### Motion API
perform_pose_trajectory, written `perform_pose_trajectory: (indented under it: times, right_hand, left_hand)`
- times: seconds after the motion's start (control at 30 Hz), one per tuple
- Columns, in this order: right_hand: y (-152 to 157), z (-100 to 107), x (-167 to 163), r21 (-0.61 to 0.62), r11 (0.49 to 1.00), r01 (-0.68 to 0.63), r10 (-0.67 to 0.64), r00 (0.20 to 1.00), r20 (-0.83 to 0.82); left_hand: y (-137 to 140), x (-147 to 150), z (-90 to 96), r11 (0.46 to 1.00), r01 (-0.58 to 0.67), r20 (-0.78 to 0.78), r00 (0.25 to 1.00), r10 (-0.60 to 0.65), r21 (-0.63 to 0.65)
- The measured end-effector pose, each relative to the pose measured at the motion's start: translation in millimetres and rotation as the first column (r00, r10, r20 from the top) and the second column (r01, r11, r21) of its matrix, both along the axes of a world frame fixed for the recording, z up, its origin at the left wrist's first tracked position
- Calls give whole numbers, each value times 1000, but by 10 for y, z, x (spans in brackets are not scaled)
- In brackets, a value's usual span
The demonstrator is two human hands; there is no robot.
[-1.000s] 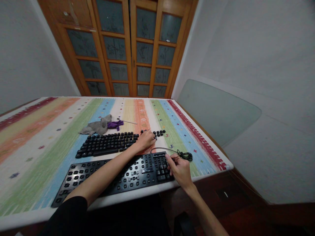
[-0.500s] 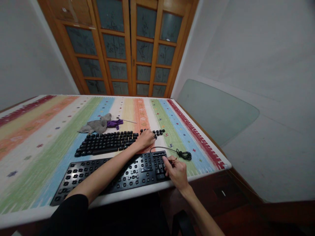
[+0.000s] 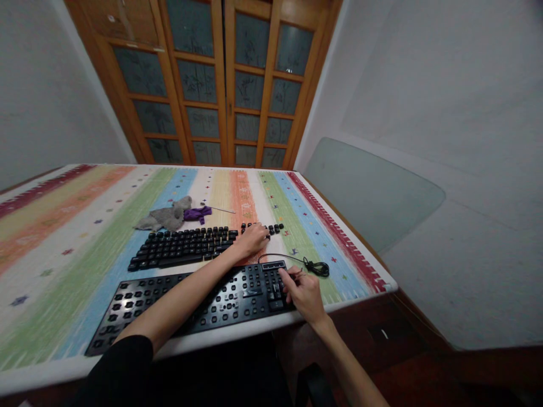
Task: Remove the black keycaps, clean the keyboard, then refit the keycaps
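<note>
A black keyboard base (image 3: 237, 299), bared of most keycaps, lies along the near table edge, with keycaps fitted on its number pad (image 3: 275, 295). My right hand (image 3: 304, 293) rests at its right end, fingers curled and thumb over the number pad; what the fingers hold, if anything, is hidden. Across the base stretches my left arm. Beyond it, my left hand (image 3: 253, 238) is closed with its fingertips at a black keycap (image 3: 267, 235) among the small group of loose keycaps (image 3: 276, 227). Left of that hand, loose keycaps (image 3: 182, 246) lie in keyboard-like rows.
A grey plush toy (image 3: 163, 217) with a purple cloth part (image 3: 197, 214) lies behind the keycap rows, near a thin stick (image 3: 223, 210). The coiled black cable (image 3: 316, 267) sits right of the base. Striped cloth (image 3: 85, 271) covers the table.
My left fingertips have shifted very slightly at the loose keycaps. My right hand stays at the number pad, its fingers moved only a little.
</note>
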State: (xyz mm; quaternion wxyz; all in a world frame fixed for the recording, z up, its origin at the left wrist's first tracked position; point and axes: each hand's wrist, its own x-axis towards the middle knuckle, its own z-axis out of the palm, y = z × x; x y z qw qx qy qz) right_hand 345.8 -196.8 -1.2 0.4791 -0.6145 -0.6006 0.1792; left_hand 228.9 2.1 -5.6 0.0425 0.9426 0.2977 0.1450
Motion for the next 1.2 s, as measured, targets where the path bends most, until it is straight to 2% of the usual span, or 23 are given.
perform_pose_trajectory:
  times: [0.3,0.7,0.8,0.93,1.0,1.07,1.13,1.2]
  right_hand:
    - [15,-55,24,31,999,-27,23,993,119]
    - [-10,-17,-2,-26,1000,15,-17,997,-78]
    - [10,-48,12,-56,998,32,-39,989,-140]
    - [26,-94,9,-62,998,30,-40,986,-163]
    - [20,-100,-21,-19,1000,10,-11,997,-75]
    - [13,-92,-63,66,997,-32,25,995,99]
    - [20,-68,-98,135,986,-97,54,955,290]
    - [61,-31,-111,132,979,-153,87,908,410]
  left_hand:
    - [-23,17,28,999,-44,-4,999,44,3]
    - [-80,-32,109,999,-45,-3,999,45,5]
    - [-144,-124,124,1000,-7,33,999,7,-9]
    - [-336,-308,88,992,120,92,989,-115,-48]
    - [-453,-398,64,981,185,102,979,-178,-59]
    - [-553,-468,51,971,232,102,969,-225,-60]
    - [-622,-513,50,966,252,89,965,-247,-51]
    - [-658,-537,56,965,257,77,964,-253,-44]
